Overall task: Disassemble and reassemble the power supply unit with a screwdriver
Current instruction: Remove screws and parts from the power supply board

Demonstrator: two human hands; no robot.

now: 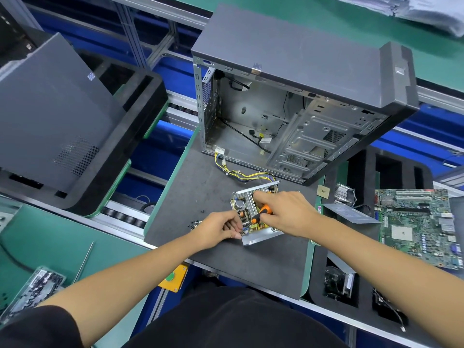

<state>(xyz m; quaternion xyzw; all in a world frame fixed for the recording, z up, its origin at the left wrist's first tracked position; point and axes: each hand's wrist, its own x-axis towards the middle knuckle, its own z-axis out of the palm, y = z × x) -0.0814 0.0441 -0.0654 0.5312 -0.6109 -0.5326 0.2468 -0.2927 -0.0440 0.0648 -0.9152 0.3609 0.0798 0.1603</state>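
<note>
The power supply unit [247, 207] lies open on a dark mat [206, 177], its circuit board, capacitor and heatsink fins exposed inside a bare metal tray. A bundle of yellow and black cables [241, 173] runs from it toward the case behind. My right hand [283, 212] grips an orange and black screwdriver [262, 213] held down over the board. My left hand [221, 228] pinches the near left corner of the unit's tray. A few small dark screws [198, 219] lie on the mat left of the unit.
An empty computer case [296, 106] stands open behind the unit. A motherboard [416, 224] lies at the right, with a grey cover plate [351, 213] beside it. Another grey case panel [50, 116] rests on a black tray at left. A yellow button box [173, 278] hangs at the table edge.
</note>
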